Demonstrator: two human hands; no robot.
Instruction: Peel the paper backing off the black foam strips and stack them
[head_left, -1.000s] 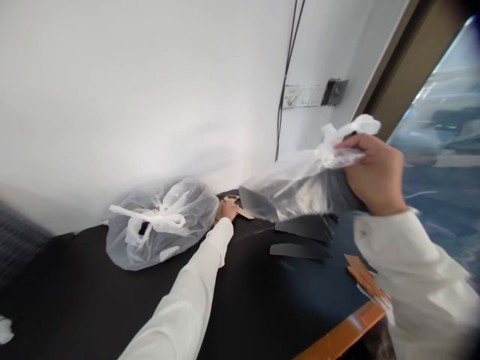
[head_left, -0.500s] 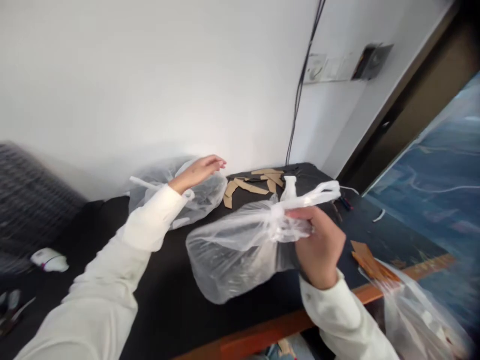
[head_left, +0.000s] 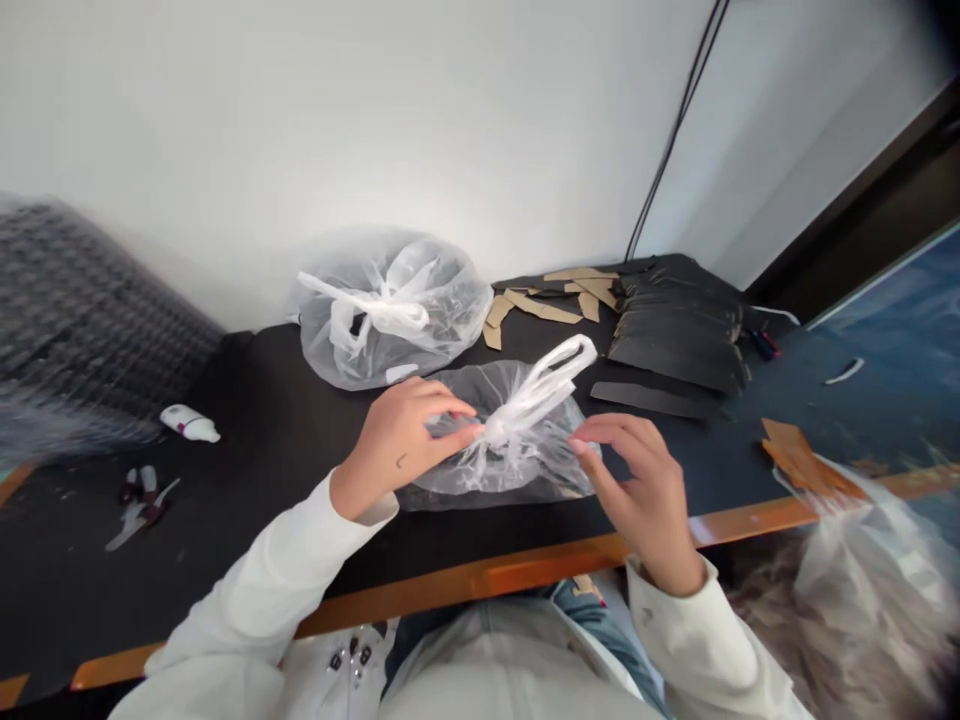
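The knotted clear plastic bag [head_left: 517,430] has come down from the raised right hand [head_left: 637,480] onto the black table [head_left: 300,460], and the left hand [head_left: 405,435] has moved from above the other bag to its near side. The knotted bag now lies near the table's front edge, between the two hands, its white handles pointing up and right. The left fingers are narrowly parted just beside the knot; the right fingers nearly meet at the bag's right side (whether either set pinches the film, I cannot tell). Behind it, the second tied plastic bag [head_left: 394,325] sits against the wall [head_left: 375,120]. Brown cardboard strips [head_left: 544,307] lie to that bag's right, next to a stack of black sheets [head_left: 675,330]. A white bottle [head_left: 187,422] lies on its side at far left.
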